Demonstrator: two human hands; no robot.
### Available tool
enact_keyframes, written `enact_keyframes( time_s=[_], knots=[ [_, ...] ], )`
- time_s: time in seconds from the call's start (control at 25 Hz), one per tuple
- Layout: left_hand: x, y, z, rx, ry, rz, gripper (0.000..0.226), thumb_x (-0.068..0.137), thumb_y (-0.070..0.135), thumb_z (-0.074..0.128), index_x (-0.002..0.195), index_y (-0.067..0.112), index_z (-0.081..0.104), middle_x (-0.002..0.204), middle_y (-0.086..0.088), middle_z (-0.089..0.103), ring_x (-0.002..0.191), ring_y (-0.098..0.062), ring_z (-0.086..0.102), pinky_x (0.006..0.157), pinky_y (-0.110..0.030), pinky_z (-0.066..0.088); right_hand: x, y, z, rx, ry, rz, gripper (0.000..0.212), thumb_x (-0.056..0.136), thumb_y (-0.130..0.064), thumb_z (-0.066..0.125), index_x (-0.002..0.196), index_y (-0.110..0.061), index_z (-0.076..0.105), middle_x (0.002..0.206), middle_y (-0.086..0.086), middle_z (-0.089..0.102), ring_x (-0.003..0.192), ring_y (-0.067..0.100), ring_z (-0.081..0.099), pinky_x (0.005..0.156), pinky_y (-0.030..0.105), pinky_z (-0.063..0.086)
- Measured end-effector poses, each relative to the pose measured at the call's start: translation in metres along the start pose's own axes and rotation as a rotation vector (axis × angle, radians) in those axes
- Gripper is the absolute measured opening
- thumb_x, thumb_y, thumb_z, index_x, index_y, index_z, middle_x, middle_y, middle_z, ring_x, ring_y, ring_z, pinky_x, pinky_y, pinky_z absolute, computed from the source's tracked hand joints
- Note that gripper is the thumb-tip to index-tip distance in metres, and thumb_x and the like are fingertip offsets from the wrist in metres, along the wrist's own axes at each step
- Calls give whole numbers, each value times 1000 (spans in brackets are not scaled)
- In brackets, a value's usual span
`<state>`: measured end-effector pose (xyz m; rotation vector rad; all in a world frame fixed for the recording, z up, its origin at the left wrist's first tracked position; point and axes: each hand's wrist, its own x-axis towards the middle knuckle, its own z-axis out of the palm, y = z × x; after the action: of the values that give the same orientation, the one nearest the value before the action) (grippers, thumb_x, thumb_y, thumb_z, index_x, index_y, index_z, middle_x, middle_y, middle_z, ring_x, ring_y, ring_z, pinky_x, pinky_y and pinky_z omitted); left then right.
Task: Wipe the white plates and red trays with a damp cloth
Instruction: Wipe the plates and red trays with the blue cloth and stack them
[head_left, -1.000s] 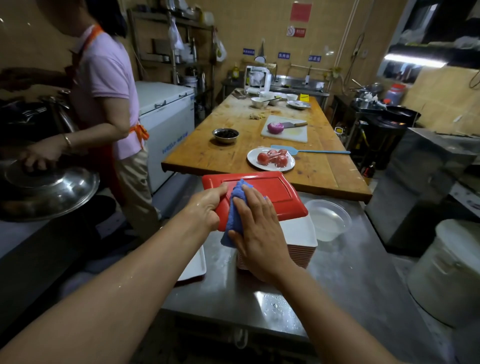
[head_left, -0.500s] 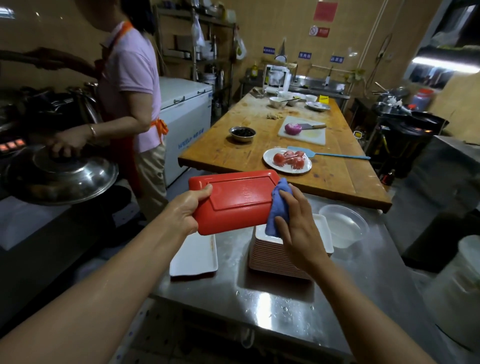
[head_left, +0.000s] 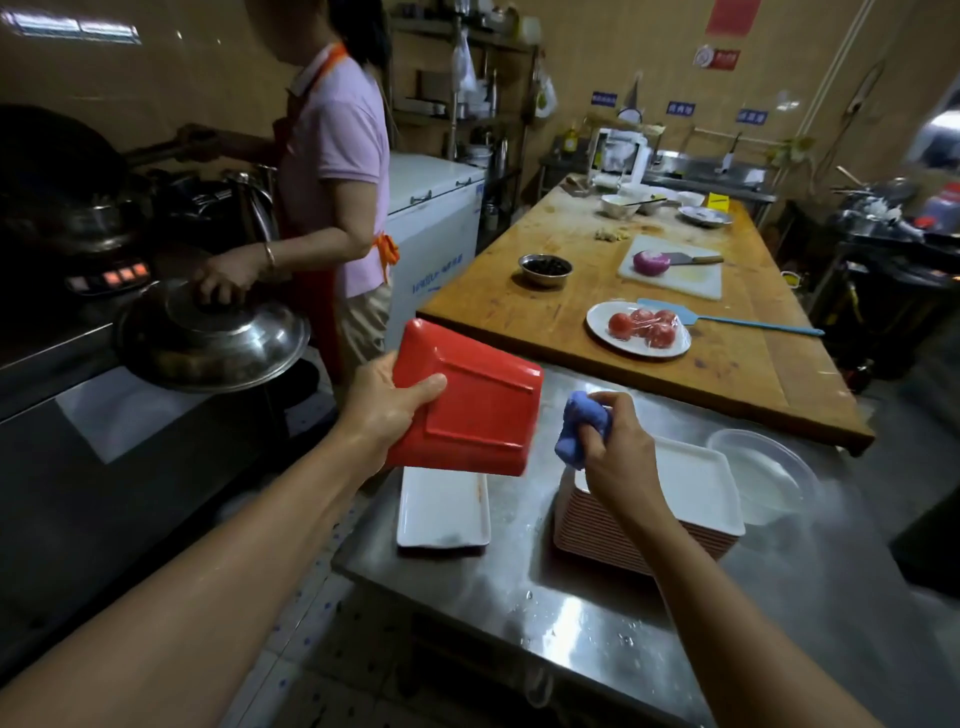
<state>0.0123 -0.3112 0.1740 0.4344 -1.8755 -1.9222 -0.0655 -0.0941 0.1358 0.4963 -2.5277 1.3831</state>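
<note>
Red tray (head_left: 475, 410) in left hand (head_left: 387, 410), blue cloth (head_left: 582, 426) in right hand (head_left: 618, 457)

Plate (head_left: 442, 506) left of plate stack (head_left: 675, 499), both on steel table (head_left: 597, 613)

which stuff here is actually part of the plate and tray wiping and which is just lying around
Job: red tray in left hand; blue cloth in right hand; white plate; plate stack.

Lying about: tomato plate; cutting board; blue spatula.
</note>
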Motion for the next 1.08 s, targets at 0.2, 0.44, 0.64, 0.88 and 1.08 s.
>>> enact_keyframes(
  time_s=[0.2,0.44,0.64,0.88,1.08],
  knots=[
    [6,-41,3,1013,-121,509,19,85,19,66,100,14,57,91,-4,65,83,-23,60,64,-30,40,0,0,22,15,-86,76,27,88,-3,50,113,-14,51,83,-6,57,71,7,51,52,7,34],
    [4,-127,5,1382,-342,487,28,95,17,42,121,21,54,112,-3,60,105,-26,57,78,-38,48,-11,22,44,44,-133,195,25,87,-5,52,106,-22,51,88,-10,56,77,2,53,59,4,38],
    [-6,-160,6,1199,-477,544,37,87,26,40,92,9,72,86,-9,72,76,-26,70,57,-40,57,-16,35,58,57,-140,234,23,89,-10,52,105,-25,49,90,-13,56,78,-2,52,62,5,39],
    [-8,-202,9,1313,-571,380,23,91,18,52,107,5,64,108,-13,64,99,-28,61,69,-39,53,-22,42,67,89,-147,271,22,90,-10,53,106,-24,50,93,-12,57,80,-6,54,61,-1,39],
    [-3,-229,3,1319,-595,330,40,82,32,68,114,8,60,122,-6,57,116,-22,52,75,-37,53,-25,50,70,96,-139,316,24,89,-9,54,108,-23,52,94,-9,59,82,0,56,64,5,41]
  ],
)
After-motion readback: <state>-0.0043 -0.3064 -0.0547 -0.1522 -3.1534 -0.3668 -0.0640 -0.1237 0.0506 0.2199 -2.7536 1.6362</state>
